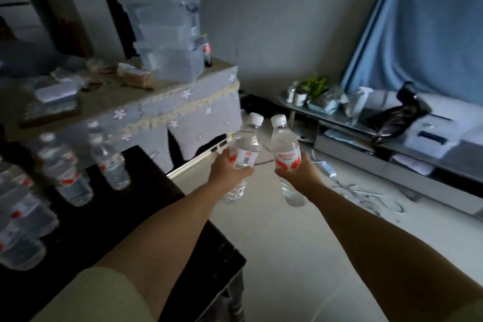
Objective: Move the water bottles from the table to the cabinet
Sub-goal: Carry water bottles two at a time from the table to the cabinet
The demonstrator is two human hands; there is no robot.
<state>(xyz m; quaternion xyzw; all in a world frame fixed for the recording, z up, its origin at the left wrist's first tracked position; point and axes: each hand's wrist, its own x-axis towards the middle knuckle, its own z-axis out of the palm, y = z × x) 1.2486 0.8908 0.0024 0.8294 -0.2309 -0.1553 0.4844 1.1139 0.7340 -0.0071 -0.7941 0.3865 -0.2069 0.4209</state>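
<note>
My left hand (226, 168) grips a clear water bottle (247, 146) with a white cap and a red-and-white label. My right hand (298, 174) grips a second such bottle (285, 144). Both bottles are upright, side by side, held out over the pale floor beyond the dark table (130, 217). Several more water bottles stand on that table at the left; two of them (68, 165) (109, 159) are nearest, others (21, 217) are blurred at the left edge. A low glossy grey cabinet (392, 154) runs along the right wall.
A cloth-covered higher table (162, 110) behind the dark one carries stacked clear plastic boxes (167, 36), a cola bottle (207, 51) and clutter. The low cabinet holds small plants (316, 91), a black bag (400, 117) and a white device (439, 136). Cables (360, 191) lie on the floor. A blue curtain (423, 34) hangs at right.
</note>
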